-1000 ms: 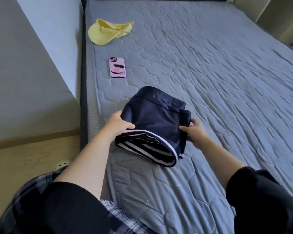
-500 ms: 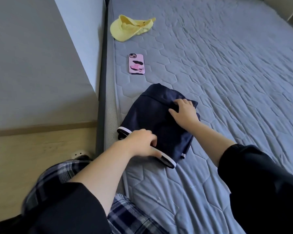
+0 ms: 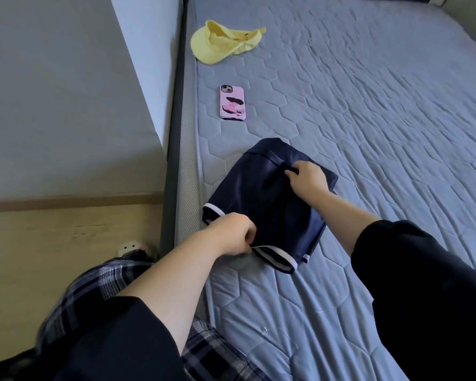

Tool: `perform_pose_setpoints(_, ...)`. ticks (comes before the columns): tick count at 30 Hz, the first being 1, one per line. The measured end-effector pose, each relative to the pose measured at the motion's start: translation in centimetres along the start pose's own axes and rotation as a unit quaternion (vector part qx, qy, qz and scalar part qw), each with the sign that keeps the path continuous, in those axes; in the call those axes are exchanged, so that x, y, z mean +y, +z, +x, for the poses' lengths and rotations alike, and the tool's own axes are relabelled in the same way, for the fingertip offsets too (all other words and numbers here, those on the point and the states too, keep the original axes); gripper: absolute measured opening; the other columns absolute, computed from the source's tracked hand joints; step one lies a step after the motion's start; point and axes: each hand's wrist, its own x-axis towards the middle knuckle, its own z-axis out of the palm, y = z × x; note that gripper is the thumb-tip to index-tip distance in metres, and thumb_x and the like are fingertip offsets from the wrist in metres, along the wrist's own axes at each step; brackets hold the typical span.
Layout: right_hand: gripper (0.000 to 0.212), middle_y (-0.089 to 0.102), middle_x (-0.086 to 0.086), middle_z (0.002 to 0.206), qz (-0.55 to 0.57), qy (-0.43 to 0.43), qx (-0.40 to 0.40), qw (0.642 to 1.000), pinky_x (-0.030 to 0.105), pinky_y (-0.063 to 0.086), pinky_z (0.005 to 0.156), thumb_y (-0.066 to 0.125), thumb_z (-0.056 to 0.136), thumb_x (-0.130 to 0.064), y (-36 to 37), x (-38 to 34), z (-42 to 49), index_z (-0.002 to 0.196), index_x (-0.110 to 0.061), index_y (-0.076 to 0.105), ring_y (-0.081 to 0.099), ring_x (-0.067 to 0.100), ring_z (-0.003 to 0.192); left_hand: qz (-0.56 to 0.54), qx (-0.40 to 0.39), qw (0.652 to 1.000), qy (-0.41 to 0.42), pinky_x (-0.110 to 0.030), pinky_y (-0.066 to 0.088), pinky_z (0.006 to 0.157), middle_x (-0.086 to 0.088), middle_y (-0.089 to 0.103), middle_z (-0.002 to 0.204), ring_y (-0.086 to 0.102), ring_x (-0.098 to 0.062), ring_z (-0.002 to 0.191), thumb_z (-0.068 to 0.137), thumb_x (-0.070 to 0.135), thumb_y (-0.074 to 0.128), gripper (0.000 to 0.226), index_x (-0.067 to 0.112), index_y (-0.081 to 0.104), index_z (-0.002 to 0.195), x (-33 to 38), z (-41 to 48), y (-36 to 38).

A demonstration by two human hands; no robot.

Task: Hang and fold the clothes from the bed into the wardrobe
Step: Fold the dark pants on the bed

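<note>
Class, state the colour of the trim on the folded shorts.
White trim on navy shorts; head view.

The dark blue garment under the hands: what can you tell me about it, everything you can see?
The dark blue garment is folded into a compact bundle of several layers. Its fabric looks smooth and slightly shiny, with white trim along the near hem. It lies flat on the grey quilted mattress, close to the mattress's left edge. The left hand grips the trimmed near edge, and the right hand pinches a fold on the far right part.
</note>
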Motion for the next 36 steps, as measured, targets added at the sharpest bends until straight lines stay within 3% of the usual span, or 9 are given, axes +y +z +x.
perform_pose_setpoints(3,0.016,0.062,0.015,0.101,-0.047,-0.017,0.029,0.998,0.04,0.04,0.082,0.053,0.091,-0.024,0.4,-0.3,-0.1,0.084,-0.009,0.057,0.052,0.036,0.102,-0.126,0.033,0.991,-0.003,-0.02,0.044,0.055,0.01,0.063,0.056,0.065,-0.013,0.058,0.078,0.014,0.061,0.023,0.025,0.06,0.057,0.2,0.3,-0.8)
perform_pose_setpoints(7,0.034,0.052,0.01,0.121,0.003,-0.059,0.042,0.997,0.04,0.036,0.1,0.056,0.088,-0.031,1.3,-1.7,0.0,0.115,-0.01,0.059,0.042,0.031,0.118,-0.151,0.379,0.89,-0.203,-0.023,0.026,0.046,0.007,0.051,0.057,0.047,-0.012,0.054,0.084,0.027,0.056,0.022,0.019,0.057,0.064,-2.6,0.8,-3.3)
perform_pose_setpoints(13,0.032,0.039,0.008,0.143,-0.082,-0.131,-0.024,0.988,0.043,0.023,0.11,0.053,0.093,-0.037,2.7,-4.3,1.7,0.113,-0.016,0.066,0.032,0.032,0.131,-0.261,0.15,0.923,-0.242,-0.033,0.046,0.087,-0.004,0.061,0.119,0.058,-0.027,0.108,0.081,0.048,0.068,0.059,0.012,0.053,0.126,-4.6,1.4,-1.8)
perform_pose_setpoints(18,0.032,0.052,0.005,0.127,-0.066,-0.093,0.0,0.993,0.039,0.029,0.104,0.05,0.096,-0.036,1.8,-3.7,4.2,0.097,-0.012,0.071,0.043,0.028,0.12,-0.282,0.068,0.922,-0.255,-0.035,0.05,0.088,-0.011,0.063,0.116,0.061,-0.028,0.101,0.079,0.038,0.075,0.059,0.004,0.057,0.123,-5.3,1.8,-1.7)
perform_pose_setpoints(20,0.028,0.057,0.005,0.114,-0.021,-0.038,-0.012,0.999,0.042,0.032,0.101,0.049,0.094,-0.041,1.4,-3.0,4.5,0.092,-0.015,0.06,0.049,0.029,0.111,-0.274,0.038,0.923,-0.267,-0.031,0.051,0.072,-0.01,0.064,0.106,0.062,-0.026,0.09,0.079,0.036,0.074,0.05,0.003,0.058,0.113,-5.3,1.8,-2.1)
perform_pose_setpoints(26,0.044,0.06,0.008,0.12,-0.048,0.01,-0.18,0.983,0.037,0.035,0.093,0.029,0.099,-0.049,0.1,-0.5,4.5,0.104,-0.016,0.059,0.052,0.029,0.112,-0.194,-0.129,0.938,-0.257,-0.026,0.05,0.06,-0.006,0.07,0.079,0.068,-0.022,0.065,0.083,0.061,0.058,0.052,0.009,0.062,0.089,-5.7,0.8,-4.7)
perform_pose_setpoints(29,0.035,0.058,0.008,0.116,-0.048,-0.026,-0.184,0.982,0.034,0.038,0.088,0.039,0.099,-0.041,-1.1,0.0,4.0,0.105,-0.015,0.061,0.052,0.031,0.114,-0.163,0.038,0.947,-0.272,-0.033,0.046,0.079,-0.008,0.064,0.118,0.063,-0.029,0.102,0.091,0.068,0.029,0.068,0.013,0.057,0.12,-5.5,1.8,-5.2)
perform_pose_setpoints(32,0.03,0.056,0.009,0.116,0.001,-0.037,-0.024,0.999,0.037,0.04,0.092,0.048,0.095,-0.035,-1.5,0.5,2.5,0.112,-0.013,0.058,0.05,0.028,0.113,-0.123,0.232,0.945,-0.195,-0.041,0.036,0.101,-0.004,0.038,0.15,0.041,-0.029,0.132,0.101,0.043,0.031,0.049,0.024,0.032,0.146,-5.0,3.7,-4.9)
perform_pose_setpoints(36,0.018,0.052,0.006,0.105,0.014,-0.019,-0.028,0.999,0.036,0.039,0.093,0.058,0.089,-0.037,-0.8,2.4,0.0,0.087,-0.019,0.055,0.044,0.024,0.107,-0.243,0.193,0.947,-0.086,-0.037,0.022,0.113,0.002,0.018,0.159,0.025,-0.021,0.143,0.101,0.032,0.037,0.058,0.033,0.009,0.152,-3.9,6.2,-4.3)
